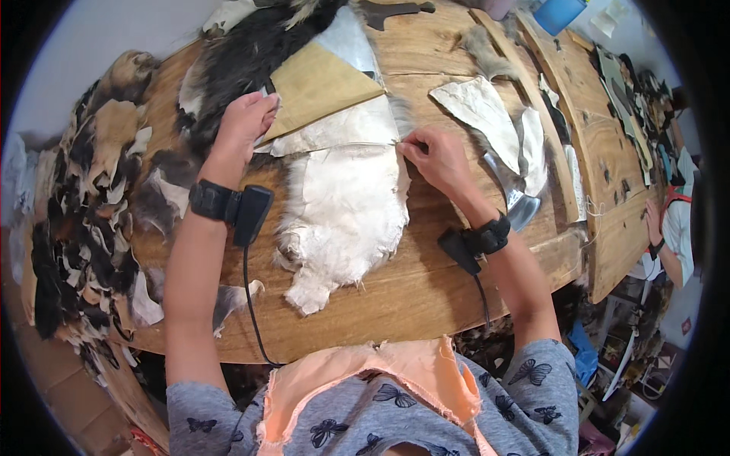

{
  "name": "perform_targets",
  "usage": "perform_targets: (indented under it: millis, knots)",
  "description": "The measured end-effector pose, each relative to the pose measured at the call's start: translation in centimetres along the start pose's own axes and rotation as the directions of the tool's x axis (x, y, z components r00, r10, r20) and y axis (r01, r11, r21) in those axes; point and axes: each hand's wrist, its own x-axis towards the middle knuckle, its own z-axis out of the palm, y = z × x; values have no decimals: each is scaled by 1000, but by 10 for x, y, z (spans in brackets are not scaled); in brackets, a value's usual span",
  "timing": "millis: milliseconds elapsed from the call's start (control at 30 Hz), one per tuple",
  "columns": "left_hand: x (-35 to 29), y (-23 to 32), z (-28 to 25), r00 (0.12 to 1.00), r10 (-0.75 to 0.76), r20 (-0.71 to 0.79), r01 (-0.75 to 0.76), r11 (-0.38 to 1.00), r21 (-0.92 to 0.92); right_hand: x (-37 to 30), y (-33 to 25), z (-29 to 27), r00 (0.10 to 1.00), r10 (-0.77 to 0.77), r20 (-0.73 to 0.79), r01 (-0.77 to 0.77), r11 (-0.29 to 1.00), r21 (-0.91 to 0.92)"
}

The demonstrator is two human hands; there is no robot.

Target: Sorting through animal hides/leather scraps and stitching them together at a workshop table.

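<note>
A white fur hide (346, 201), skin side up with fur fringing its edges, lies in front of me on the wooden table. A straight line crosses it near its upper part. Over its far end lies a tan, flat pattern piece (319, 85), with a pale grey-blue sheet (348, 42) beyond it. My left hand (247, 121) is closed at the tan piece's left edge; what its fingers hold is hidden. My right hand (437, 156) pinches the hide's right edge at the end of the line. Dark long fur (243, 68) spreads behind my left hand.
Many fur scraps (99, 205) are heaped at the left. White hide pieces (483, 118) and a metal blade-like tool (523, 210) lie at the right, beside wooden strips (544, 121). A blue container (559, 14) stands far right. Another person's hand (654, 222) rests at the table's right edge.
</note>
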Motion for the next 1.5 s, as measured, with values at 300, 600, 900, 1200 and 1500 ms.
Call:
perform_targets:
  millis: [300, 600, 900, 1200, 1500]
  knots:
    - [10, -7, -5, 971, 0, 240, 70, 957, -283, -1, 4, 1, 999, 2, -47, -1, 1000, 31]
    - [38, -5, 13, 997, -52, 58, 73, 883, -464, -6, 7, 9, 986, -66, -153, 71, 997, 32]
    - [-37, 10, 22, 936, 74, 343, 10, 972, -237, -6, 9, 8, 989, -4, -148, 19, 994, 105]
    - [-133, -7, 45, 622, 375, 687, -750, 538, 385, -5, 16, 12, 986, -27, -166, 35, 998, 47]
    - [-219, -47, 56, 638, 462, 617, -770, 376, 515, -5, 15, 12, 981, -77, -180, 78, 997, 0]
